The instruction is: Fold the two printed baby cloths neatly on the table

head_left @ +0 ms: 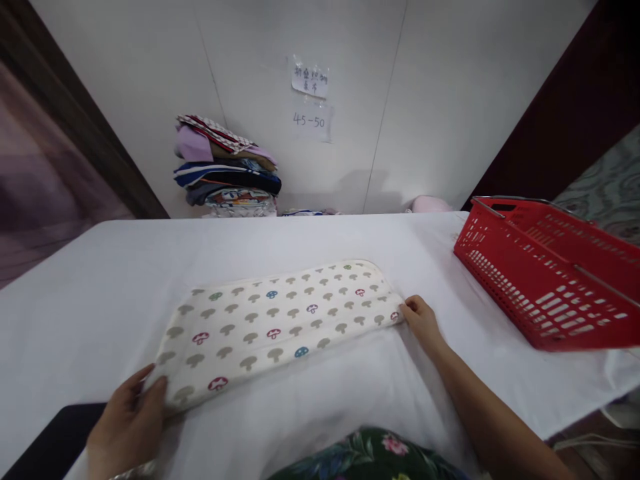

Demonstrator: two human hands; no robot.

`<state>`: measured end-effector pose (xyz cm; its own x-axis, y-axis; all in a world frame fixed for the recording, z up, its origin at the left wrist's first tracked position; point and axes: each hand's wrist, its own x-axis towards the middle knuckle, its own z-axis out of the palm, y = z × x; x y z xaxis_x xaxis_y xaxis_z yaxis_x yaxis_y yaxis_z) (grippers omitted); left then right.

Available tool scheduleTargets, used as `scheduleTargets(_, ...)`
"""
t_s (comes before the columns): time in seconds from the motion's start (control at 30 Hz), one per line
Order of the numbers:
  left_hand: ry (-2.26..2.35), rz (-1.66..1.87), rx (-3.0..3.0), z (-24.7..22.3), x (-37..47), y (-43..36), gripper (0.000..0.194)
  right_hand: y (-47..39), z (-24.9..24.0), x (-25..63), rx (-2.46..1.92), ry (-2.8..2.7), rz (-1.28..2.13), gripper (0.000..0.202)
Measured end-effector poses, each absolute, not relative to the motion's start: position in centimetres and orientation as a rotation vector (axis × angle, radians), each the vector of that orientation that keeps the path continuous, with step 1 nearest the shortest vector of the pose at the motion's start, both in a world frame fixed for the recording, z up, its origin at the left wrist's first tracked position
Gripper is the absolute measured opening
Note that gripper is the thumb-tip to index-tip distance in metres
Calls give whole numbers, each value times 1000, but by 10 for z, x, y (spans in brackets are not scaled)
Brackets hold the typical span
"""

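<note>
A white cloth (285, 320) printed with grey, red, blue and green mushrooms lies folded into a long strip on the white-covered table. My left hand (131, 417) is closed on its near left corner, thumb on top. At the right end my right hand (420, 320) pinches the near right corner between thumb and fingers. Slight creases run along the cloth's length, and its far right corner is rounded.
A red plastic basket (540, 280) stands on the table (320, 237) at the right. Folded fabrics (227, 167) are stacked by the back wall. A black flat object (55, 440) lies at the near left. Two paper notes (310, 79) hang on the wall.
</note>
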<state>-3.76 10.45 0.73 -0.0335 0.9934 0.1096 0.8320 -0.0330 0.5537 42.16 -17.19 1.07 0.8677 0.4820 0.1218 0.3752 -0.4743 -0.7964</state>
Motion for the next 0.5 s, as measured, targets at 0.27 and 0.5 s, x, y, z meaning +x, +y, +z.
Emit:
scheduleTargets(0.27, 1973, 647, 1737, 48, -18, 88, 59, -162, 20, 419, -2316, -788, 81, 51)
scheduleTargets(0.5, 2012, 638, 1668, 56, -10, 80, 56, -154, 19, 421, -2382, -792, 126, 38)
